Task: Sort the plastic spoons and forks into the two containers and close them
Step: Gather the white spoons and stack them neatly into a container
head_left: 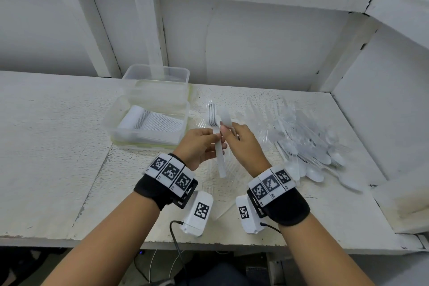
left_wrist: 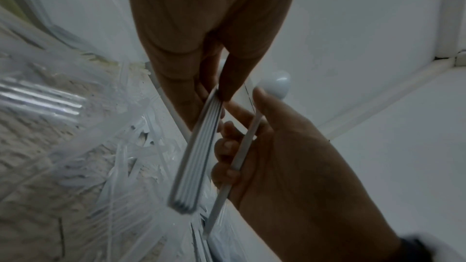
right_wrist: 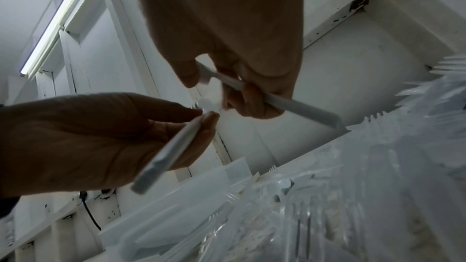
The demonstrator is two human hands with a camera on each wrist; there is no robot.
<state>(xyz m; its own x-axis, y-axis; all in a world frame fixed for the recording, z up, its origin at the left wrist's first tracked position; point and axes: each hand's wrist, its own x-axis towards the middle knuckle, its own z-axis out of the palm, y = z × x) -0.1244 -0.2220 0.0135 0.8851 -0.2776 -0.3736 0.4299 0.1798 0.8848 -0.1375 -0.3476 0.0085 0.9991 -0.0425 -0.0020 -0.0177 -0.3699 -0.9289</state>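
My left hand point(head_left: 214, 139) pinches a stack of white plastic forks point(head_left: 219, 158), tines point(head_left: 212, 114) pointing away and handles point(left_wrist: 191, 156) toward me. Beside it, touching, my right hand point(head_left: 228, 130) grips one white spoon point(head_left: 225, 115) by its handle point(right_wrist: 290, 105). Left of the hands stand two clear containers without lids. The near container point(head_left: 111, 121) holds a neat row of white cutlery. The far container point(head_left: 157, 72) looks empty. A loose pile of spoons and forks point(head_left: 306, 141) lies to the right.
Crumpled clear plastic wrap point(head_left: 209, 183) lies on the white table under my hands. A yellow-green edge point(head_left: 144, 146) shows beneath the containers. White walls and a raised ledge point(head_left: 394, 204) close in the right side. A cable point(head_left: 176, 239) hangs over the front edge.
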